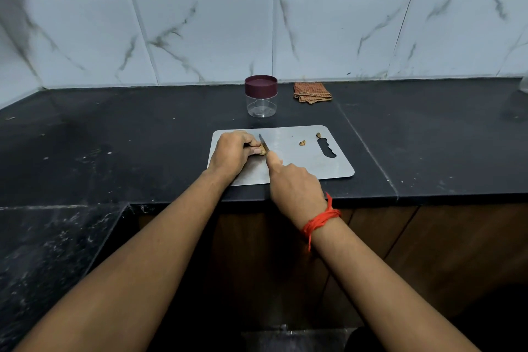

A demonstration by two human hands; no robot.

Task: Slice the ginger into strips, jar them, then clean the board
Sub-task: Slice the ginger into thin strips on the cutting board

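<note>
A steel cutting board (pixel 303 163) lies on the black counter. My left hand (pixel 233 153) grips a small piece of ginger (pixel 262 150) on the board's left half, fingers curled over it. My right hand (pixel 294 184) holds a knife (pixel 264 143), its blade set against the ginger's right end. Two small ginger bits (pixel 302 142) lie near the board's handle slot. A clear jar (pixel 261 96) with a maroon lid on stands behind the board.
A folded orange checked cloth (pixel 312 92) lies by the tiled wall, right of the jar. The counter's front edge runs just below the board. A lower black surface sits at the left.
</note>
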